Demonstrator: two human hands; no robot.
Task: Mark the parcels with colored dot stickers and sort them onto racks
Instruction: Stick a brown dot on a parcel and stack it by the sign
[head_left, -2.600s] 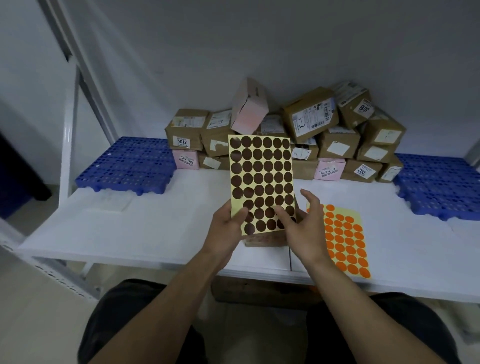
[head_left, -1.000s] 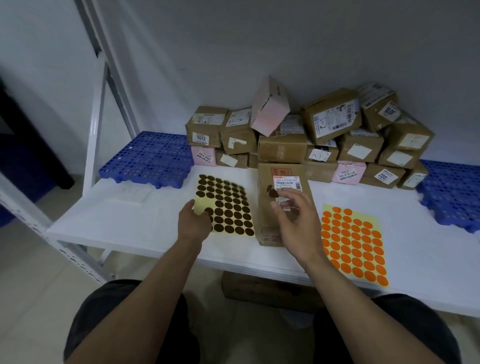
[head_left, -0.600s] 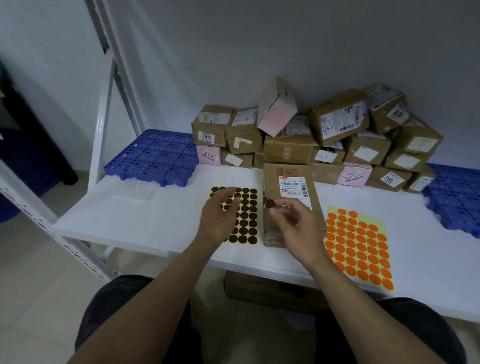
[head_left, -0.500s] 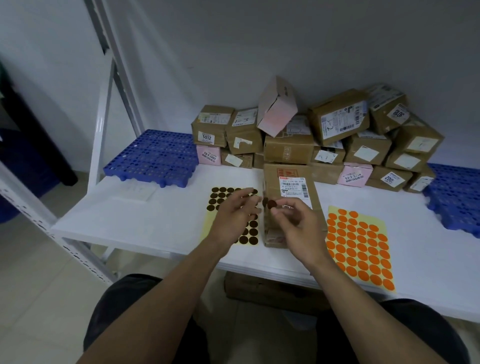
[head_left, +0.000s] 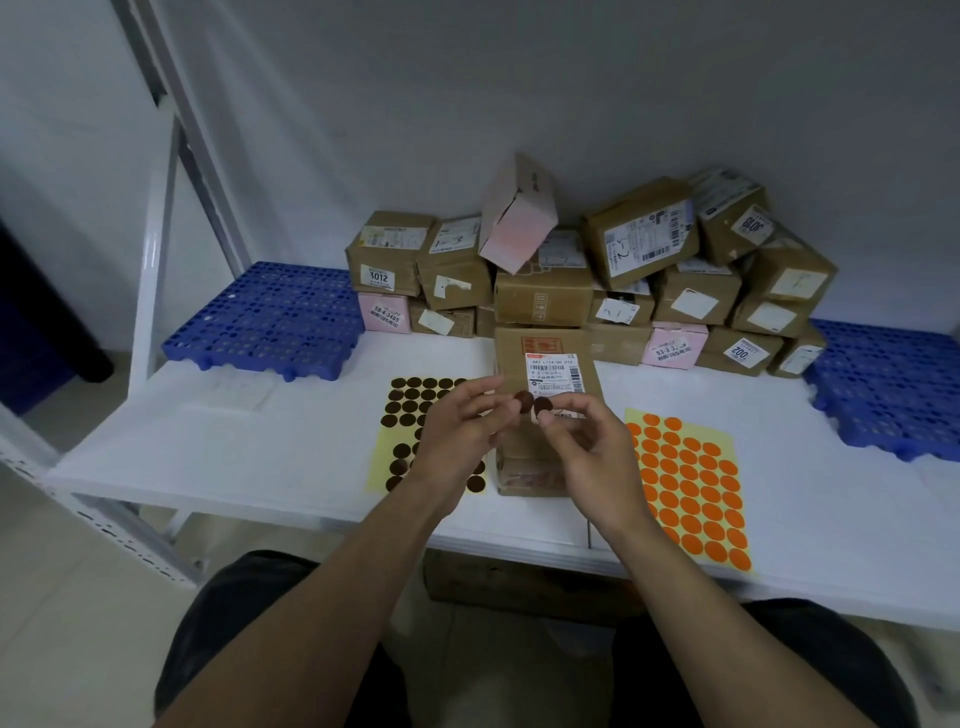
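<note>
Our left hand (head_left: 457, 441) pinches 1 brown dot (head_left: 523, 400), our right hand (head_left: 592, 457) a 2nd dot (head_left: 543, 406) beside it. We hold both over the parcel (head_left: 540, 347).

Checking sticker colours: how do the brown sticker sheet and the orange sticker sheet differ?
The brown sticker sheet has dark brown dots, the orange sticker sheet orange ones. The brown one lies left of the near parcel, the orange one right. The left hand hides part of the brown one; the orange one shows almost whole. Both lie flat, yellow-backed.
</note>
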